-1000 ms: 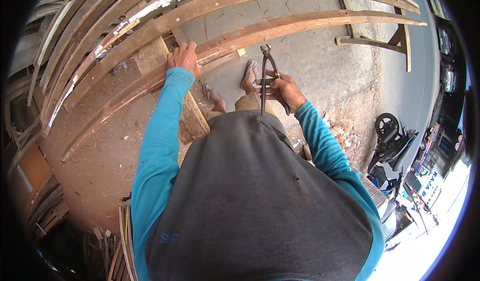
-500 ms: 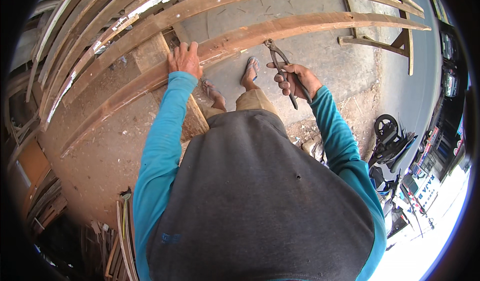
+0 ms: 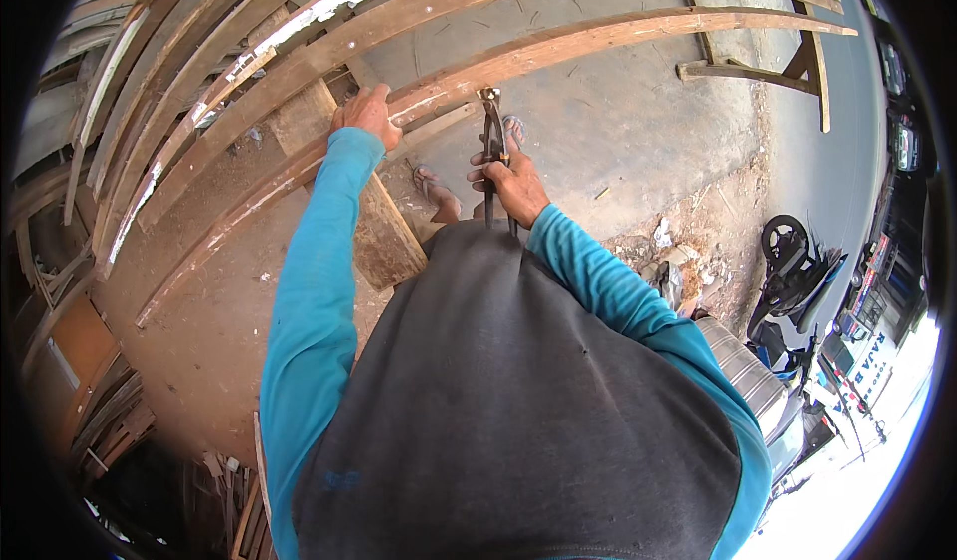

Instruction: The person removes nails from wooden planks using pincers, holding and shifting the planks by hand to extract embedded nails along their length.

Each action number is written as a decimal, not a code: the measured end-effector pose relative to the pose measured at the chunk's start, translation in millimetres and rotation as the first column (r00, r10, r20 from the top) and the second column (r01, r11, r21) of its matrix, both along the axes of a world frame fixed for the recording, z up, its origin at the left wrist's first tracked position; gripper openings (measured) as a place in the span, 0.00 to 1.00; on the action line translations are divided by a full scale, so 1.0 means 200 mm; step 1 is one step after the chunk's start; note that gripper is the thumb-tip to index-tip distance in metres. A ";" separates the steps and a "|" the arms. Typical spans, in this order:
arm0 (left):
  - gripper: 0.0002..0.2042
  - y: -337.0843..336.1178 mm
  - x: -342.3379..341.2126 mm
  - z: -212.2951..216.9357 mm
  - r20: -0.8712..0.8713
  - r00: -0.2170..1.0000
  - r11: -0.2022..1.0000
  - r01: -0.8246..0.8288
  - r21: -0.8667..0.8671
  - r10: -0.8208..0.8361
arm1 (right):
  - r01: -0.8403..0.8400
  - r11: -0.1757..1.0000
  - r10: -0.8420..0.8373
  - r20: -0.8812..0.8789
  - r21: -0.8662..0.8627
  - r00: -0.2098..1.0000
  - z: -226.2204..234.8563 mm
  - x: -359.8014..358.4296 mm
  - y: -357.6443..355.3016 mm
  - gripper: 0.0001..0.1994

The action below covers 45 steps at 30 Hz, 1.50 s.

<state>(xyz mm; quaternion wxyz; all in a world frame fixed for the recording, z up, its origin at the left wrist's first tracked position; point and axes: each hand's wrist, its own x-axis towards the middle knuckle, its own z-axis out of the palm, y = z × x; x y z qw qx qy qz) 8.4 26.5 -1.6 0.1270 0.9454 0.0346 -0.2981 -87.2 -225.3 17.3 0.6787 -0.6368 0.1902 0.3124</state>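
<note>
My left hand [image 3: 369, 119] is wrapped over the nearest long wooden plank [image 3: 588, 44], a reddish-brown, scuffed piece. In my right hand [image 3: 516, 187] is a pair of dark metal carpenter's pincers [image 3: 490, 122], held by the handles with the jaws pointing away from me. The jaws are at the plank's near edge, to the right of my left hand; I cannot tell if they touch it. Under the plank, close to my left hand, a shorter wide board [image 3: 384, 226] lies crosswise.
More long planks [image 3: 329, 47] lie beyond, some with peeling white paint. A wooden trestle [image 3: 758, 74] stands at the far right. Rubble [image 3: 683, 271] litters the ground on the right, near a parked motorbike [image 3: 793, 261]. Scrap wood [image 3: 224, 490] is piled at lower left.
My right hand has moved left with the pincers, which now point straight away from me. My left hand stays on the plank. The view has shifted slightly.
</note>
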 end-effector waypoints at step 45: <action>0.30 0.01 -0.07 -0.03 0.107 0.994 0.999 0.032 0.038 -0.036 | 0.163 0.977 -0.173 -0.065 -0.136 0.983 0.12 0.14 -0.49 0.15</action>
